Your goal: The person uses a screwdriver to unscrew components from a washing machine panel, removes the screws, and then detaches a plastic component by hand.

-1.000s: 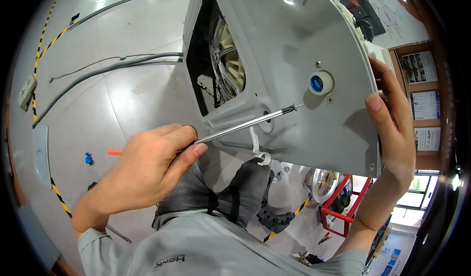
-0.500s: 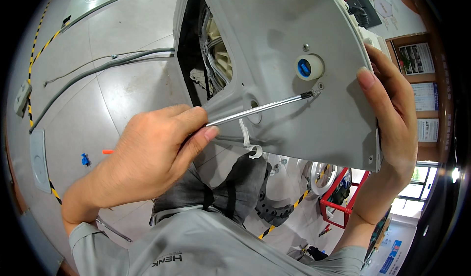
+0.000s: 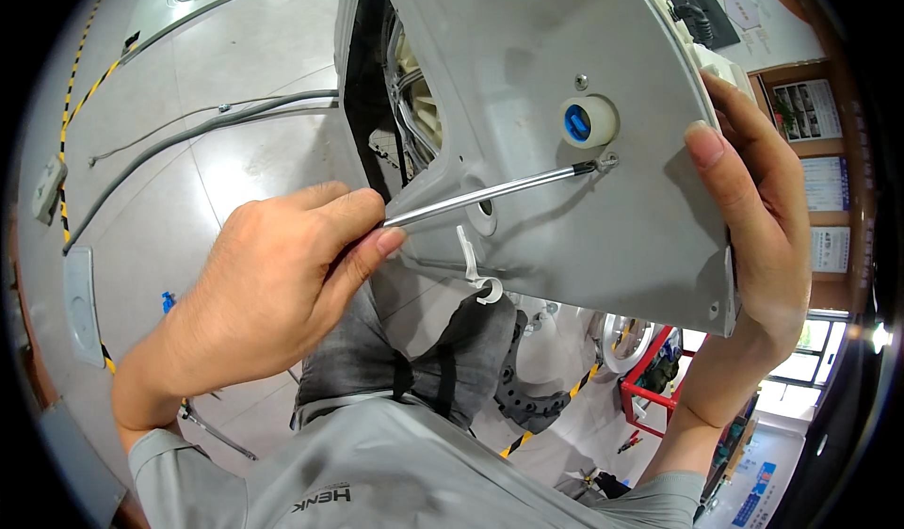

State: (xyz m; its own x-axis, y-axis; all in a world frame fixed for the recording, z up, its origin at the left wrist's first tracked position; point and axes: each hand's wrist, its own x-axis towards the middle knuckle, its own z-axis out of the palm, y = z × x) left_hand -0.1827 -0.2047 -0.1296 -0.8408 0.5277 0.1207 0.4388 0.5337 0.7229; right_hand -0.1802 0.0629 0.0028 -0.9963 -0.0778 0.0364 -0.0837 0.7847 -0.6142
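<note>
Pale floor tiles stretch across the left side, where a thick grey hose curves beside a thinner cord. Far left lies a grey panel with a round opening, near yellow-and-black striped tape. A pale box sits by that tape, with a flat grey plate nearer and a small blue object to its right. Near left is a slim metal rod. On the right are a red frame, a round metal part beside it, and printed sheets on a brown board.
</note>
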